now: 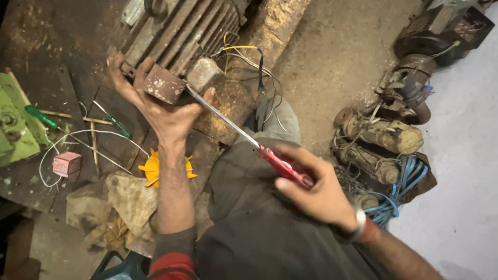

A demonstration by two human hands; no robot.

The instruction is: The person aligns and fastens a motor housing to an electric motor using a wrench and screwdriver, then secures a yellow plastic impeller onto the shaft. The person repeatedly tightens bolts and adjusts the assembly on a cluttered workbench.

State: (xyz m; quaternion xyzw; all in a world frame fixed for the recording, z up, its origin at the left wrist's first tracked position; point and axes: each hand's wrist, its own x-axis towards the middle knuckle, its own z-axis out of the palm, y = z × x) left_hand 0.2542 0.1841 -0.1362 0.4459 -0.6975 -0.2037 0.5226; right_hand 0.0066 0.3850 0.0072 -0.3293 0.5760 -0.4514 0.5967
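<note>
My left hand point(155, 101) grips a rusty square metal cover point(165, 84) at the side of a ribbed grey electric motor point(179, 31). My right hand point(316, 189) holds a long screwdriver by its red handle point(284, 166). Its steel shaft point(223, 118) runs up and left, and the tip ends at the cover, beside a second rusty block point(205, 73). Loose yellow, white and black wires point(249, 57) hang out of the motor just right of the block.
On the dirty boards at left lie two green-handled screwdrivers point(40, 116) point(116, 124), a small pink box point(66, 163), a white wire and a yellow plastic fan point(150, 168). Several old rusty motors point(384, 135) and blue cable point(407, 179) are stacked at right.
</note>
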